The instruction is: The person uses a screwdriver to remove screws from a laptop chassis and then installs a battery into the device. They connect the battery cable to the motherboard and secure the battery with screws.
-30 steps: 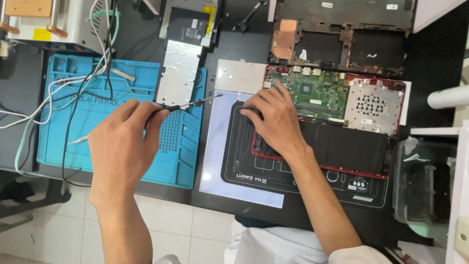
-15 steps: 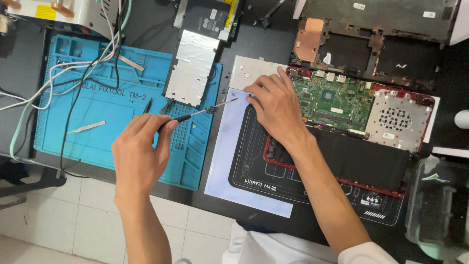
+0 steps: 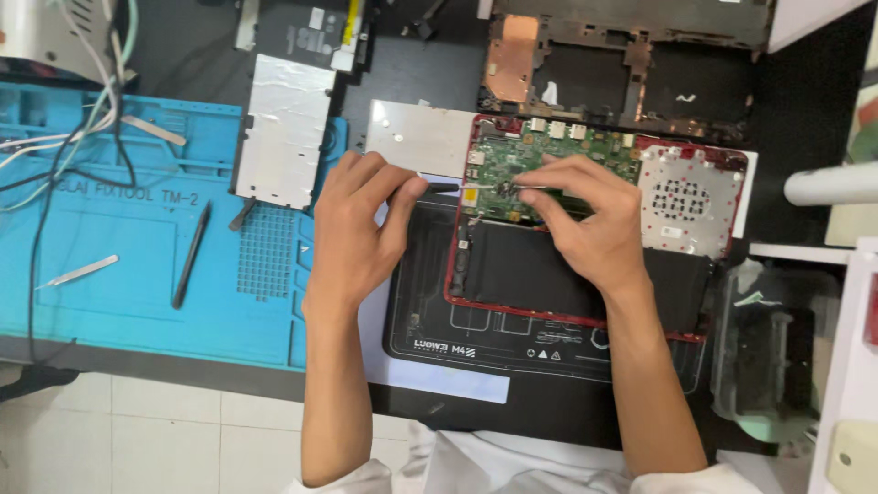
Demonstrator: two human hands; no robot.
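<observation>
Blue silicone work mat (image 3: 110, 274) fills the left half of the frame, its lower edge running along the front edge of the dark bench. A black mat (image 3: 512, 338) lies at centre under the opened red laptop base (image 3: 585, 274), which spans centre to right. A second stripped chassis (image 3: 631, 55) sits along the top edge, just above the red one. A silver foil-covered panel (image 3: 283, 128) lies at upper centre-left, overlapping the blue mat's right edge. The green circuit board (image 3: 549, 165) is in the upper part of the red base, with a perforated metal cover (image 3: 686, 197) to its right and the dark battery area below it.

Left hand (image 3: 357, 229) is closed around a thin screwdriver (image 3: 457, 186), tip lying over the board's left edge. Right hand (image 3: 590, 215) rests on the board, fingers curled and pinched at the board's surface; what it pinches cannot be told. The hands are near each other, little room between them. Open mat space lies to the left, holding only a black spudger (image 3: 190, 256), metal tweezers (image 3: 78, 272) and cables (image 3: 64, 137) at upper left.
</observation>
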